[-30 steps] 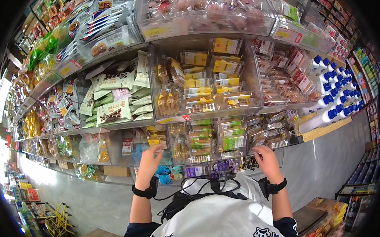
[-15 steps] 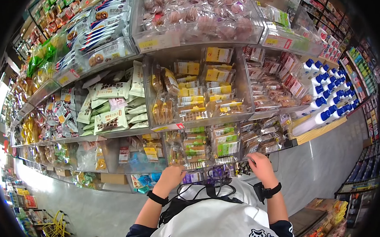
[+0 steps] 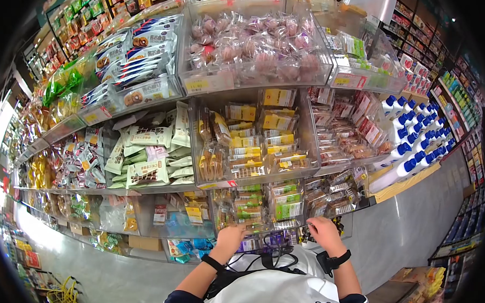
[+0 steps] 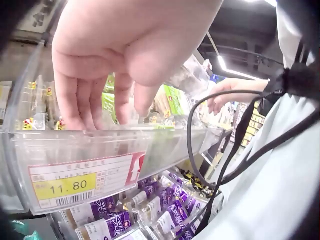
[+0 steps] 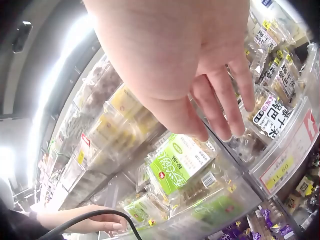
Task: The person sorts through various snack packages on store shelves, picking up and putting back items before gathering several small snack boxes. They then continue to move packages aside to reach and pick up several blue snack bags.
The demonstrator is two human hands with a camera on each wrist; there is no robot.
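Note:
Before me is a clear plastic bin (image 4: pixel 100 145) of snack packets with green labels (image 3: pixel 288 206). My left hand (image 3: pixel 230 242) is at its front wall; in the left wrist view the fingers (image 4: pixel 90 107) point down at the rim, among the packets, and hold nothing that shows. The right hand (image 3: pixel 324 233) is at the bin's right end. Seen from the right wrist, its loosely bent fingers (image 5: pixel 217 100) hang over the divider, close to a green-labelled packet (image 5: pixel 182 162) and the brown snack packets (image 5: pixel 270 112) of the neighbouring bin. Nothing shows in its grasp.
Above are bins of yellow-labelled packets (image 3: pixel 245 151), pale green wrappers (image 3: pixel 146 169) and pinkish wrapped sweets (image 3: pixel 259 48). Purple packets (image 4: pixel 172 217) lie below. White bottles with blue caps (image 3: pixel 411 166) stand at the right. A black cable (image 4: pixel 192 130) hangs near my left hand.
My left hand has come from the bin further left to the green-labelled packets' bin. My right hand has shifted a little left and down. The view has tilted up.

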